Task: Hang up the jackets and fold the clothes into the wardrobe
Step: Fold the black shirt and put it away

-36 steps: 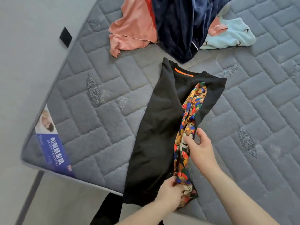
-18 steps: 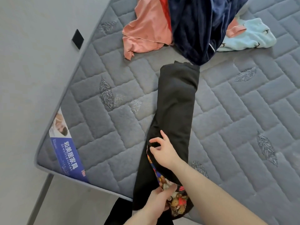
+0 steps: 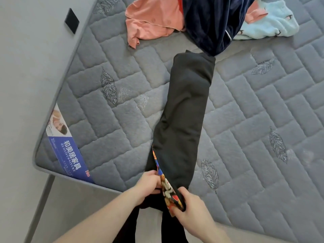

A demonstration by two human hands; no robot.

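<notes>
Mattress (image 3: 245, 137), grey and quilted, carries all the clothes; its near-left corner bears a blue label (image 3: 70, 153) printed with the characters 和美居家具, smaller Latin lettering beneath too blurred to read. Black top (image 3: 185, 109), folded into a long narrow strip, runs from the near edge toward the middle, its lower end hanging just over that edge; a colourful printed panel (image 3: 166, 186) shows along the strip's left side at the near end. Navy garment (image 3: 210, 20), pink garment (image 3: 150, 20) and pale blue garment (image 3: 270, 23) lie heaped at the far edge, the navy one touching the strip's far end. Left hand (image 3: 149, 183) grips the strip's lower left edge, fingers curled over the cloth; right hand (image 3: 189, 202) pinches the lower right corner, thumb on top. Probable risks: lifting the near end may let the lengthwise folds spring open, the strip being loose; the overhang may drag the top off the edge; the far end may catch the navy garment.
</notes>
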